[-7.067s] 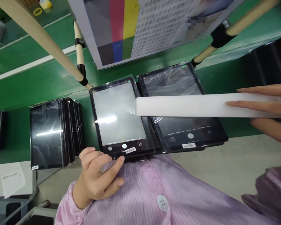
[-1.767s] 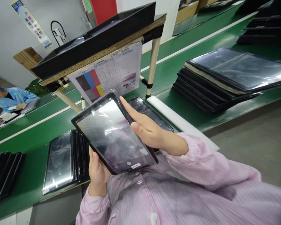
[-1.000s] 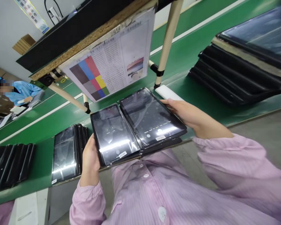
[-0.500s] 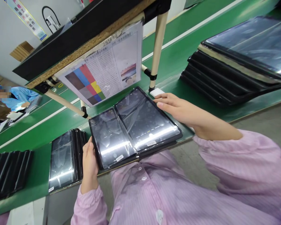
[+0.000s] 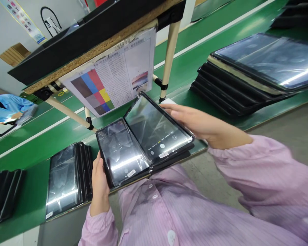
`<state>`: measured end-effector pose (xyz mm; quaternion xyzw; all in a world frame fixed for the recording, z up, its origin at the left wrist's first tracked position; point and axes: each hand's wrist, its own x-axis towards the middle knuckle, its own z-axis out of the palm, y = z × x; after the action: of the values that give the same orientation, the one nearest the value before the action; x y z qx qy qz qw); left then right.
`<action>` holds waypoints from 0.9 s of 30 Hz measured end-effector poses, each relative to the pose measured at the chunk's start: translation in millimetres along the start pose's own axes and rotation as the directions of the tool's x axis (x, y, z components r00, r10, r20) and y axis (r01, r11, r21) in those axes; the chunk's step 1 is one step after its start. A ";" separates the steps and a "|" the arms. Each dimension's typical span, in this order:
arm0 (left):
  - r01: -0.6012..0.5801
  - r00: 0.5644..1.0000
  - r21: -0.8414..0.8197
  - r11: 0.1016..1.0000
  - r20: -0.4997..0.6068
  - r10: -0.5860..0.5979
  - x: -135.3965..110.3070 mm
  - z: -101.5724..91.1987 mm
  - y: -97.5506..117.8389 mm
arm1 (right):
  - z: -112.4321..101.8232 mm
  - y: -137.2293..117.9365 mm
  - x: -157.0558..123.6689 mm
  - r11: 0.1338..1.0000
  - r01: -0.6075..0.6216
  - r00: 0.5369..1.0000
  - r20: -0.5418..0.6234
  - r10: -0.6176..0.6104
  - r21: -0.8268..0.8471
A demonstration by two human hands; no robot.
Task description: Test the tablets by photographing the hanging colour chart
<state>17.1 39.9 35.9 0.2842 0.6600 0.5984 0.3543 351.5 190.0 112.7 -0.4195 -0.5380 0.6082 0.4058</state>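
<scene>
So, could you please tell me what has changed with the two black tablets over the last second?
The right hand has tilted the right-hand black glossy tablet up, and its screen now looks lighter. The left hand still grips the left black tablet by its edge, lying beside the other as before. The stack of black tablets on the green belt has not moved.

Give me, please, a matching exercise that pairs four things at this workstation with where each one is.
Things:
1. left tablet
2. right tablet
3. colour chart
4. flat tablet stack

Places:
A. hanging under the shelf
B. on the green belt, far right
C. gripped at its left edge by the left hand
D. held at its right edge by the right hand

Pairs: 1-C, 2-D, 3-A, 4-B.
</scene>
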 end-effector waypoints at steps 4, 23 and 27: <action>0.001 1.000 0.022 1.000 0.014 -0.001 0.9 -3.6 -2.2 | 5.3 21.7 -3.5 0.986 -0.143 0.990 0.003 0.144 0.086; -0.501 0.865 0.194 0.843 0.153 0.478 -84.2 73.9 59.2 | 75.1 23.7 -25.2 0.877 0.348 0.928 0.010 -0.372 0.331; -0.572 0.803 0.382 0.726 0.079 0.591 -78.8 77.4 46.3 | 88.5 36.0 -7.9 0.902 0.117 0.987 0.049 -0.150 0.415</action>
<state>123.6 28.1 89.4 0.5262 0.6507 0.5429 0.0697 268.8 151.5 83.6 -0.2625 -0.4416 0.6945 0.5037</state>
